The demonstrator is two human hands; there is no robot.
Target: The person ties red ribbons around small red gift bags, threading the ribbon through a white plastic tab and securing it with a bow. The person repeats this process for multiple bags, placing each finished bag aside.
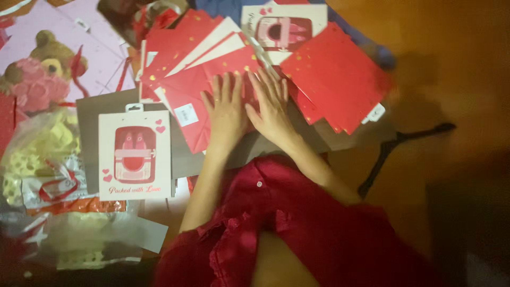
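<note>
Both hands lie flat with fingers spread, gripping nothing: the left hand (226,109) and the right hand (272,109) press side by side on a red folded paper bag (194,114) speckled with gold, which lies on a grey sheet of card (98,109) on the wooden floor (451,64). The bag under the palms sits at the front of a loose fan of red bags (186,42), some showing white undersides. Just right of the right hand, a second stack of red bags (337,77) lies tilted and overlaps the grey card's edge.

Since the palms only press and do not clasp, the glossy paper could likely slide on the sheets below, and the fan may skew or spill sideways. A push toward the right could nudge the tilted stack further off the card. To the left lie a white card with a pink picture (135,155), near the left forearm, crumpled clear wrapping (48,175) and a pink bag with a teddy bear (48,58); a sweeping elbow might drag these into the pile.
</note>
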